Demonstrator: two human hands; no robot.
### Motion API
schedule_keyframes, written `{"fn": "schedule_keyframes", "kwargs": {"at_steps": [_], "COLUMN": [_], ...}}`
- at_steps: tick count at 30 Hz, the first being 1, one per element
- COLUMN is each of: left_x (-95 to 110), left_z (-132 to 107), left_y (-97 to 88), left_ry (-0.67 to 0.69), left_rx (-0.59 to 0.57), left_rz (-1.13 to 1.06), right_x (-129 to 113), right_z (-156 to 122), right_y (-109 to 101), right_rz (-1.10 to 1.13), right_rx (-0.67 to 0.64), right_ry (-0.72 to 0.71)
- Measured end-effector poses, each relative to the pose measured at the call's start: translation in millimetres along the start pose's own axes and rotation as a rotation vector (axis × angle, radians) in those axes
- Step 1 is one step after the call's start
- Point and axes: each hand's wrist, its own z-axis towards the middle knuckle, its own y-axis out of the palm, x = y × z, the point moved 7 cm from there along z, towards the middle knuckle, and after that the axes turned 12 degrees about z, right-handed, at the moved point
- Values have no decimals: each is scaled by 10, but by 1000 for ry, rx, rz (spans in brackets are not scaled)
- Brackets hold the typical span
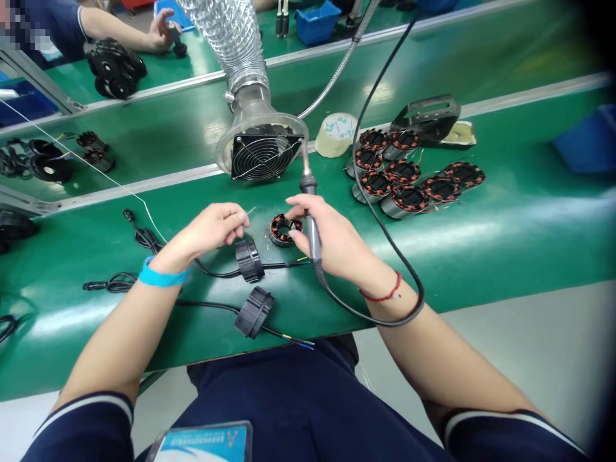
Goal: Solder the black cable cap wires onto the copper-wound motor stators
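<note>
My left hand [219, 226] is closed in a pinch on solder wire [251, 210], whose short end sticks out past the fingertips. My right hand [332, 234] holds a soldering iron [312, 224] with its tip pointing away from me, toward the fan. The thumb and fingertips of that hand are at a small motor stator [276, 232] with copper windings; I cannot tell how firmly they touch it. Nearer to me lie two black round caps, one [249, 260] just below my left fingers and one [255, 312] closer to the table edge, each with a cable through it.
A fume extractor fan [267, 157] on a foil duct [226, 38] hangs behind my hands. Several stators [407, 173] are grouped at right, beside a tape roll [337, 135] and a black iron stand [428, 119]. The iron's cord loops over my right forearm. Across the divider, a person's hand [163, 32] shows.
</note>
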Motion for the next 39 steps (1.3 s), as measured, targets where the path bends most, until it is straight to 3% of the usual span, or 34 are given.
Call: {"fn": "schedule_keyframes", "kwargs": {"at_steps": [3,5,7,9,13,19,24,29,34,39], "left_x": [-194,-196,-154,-137,-155,54,-3,-123,-25,59], "left_z": [215,285,310,323,345,411,307,130,235,365], "left_y": [87,243,348,360,271,355,257,259,217,368], "left_ry": [-68,-8,73,96,11,43,7,26,173,262], "left_rx": [-73,-192,-231,-177,-36,-113,-48,-191,-44,-162], "left_rz": [-47,-33,-29,-52,-211,-424,-245,-37,-72,-145], "right_x": [240,319,335,314,284,285,311,325,327,294], "right_z": [-58,-85,-99,-110,-131,-130,-119,-119,-131,-146], "right_y": [142,192,198,195,192,312,287,264,273,309], "right_rz": [-24,-20,-23,-29,-36,-24,-81,-82,-96,-103], "right_rx": [-125,-123,-83,-63,-48,-143,-111,-72,-43,-70], "right_ry": [54,72,77,67,55,80,116,125,140,53]}}
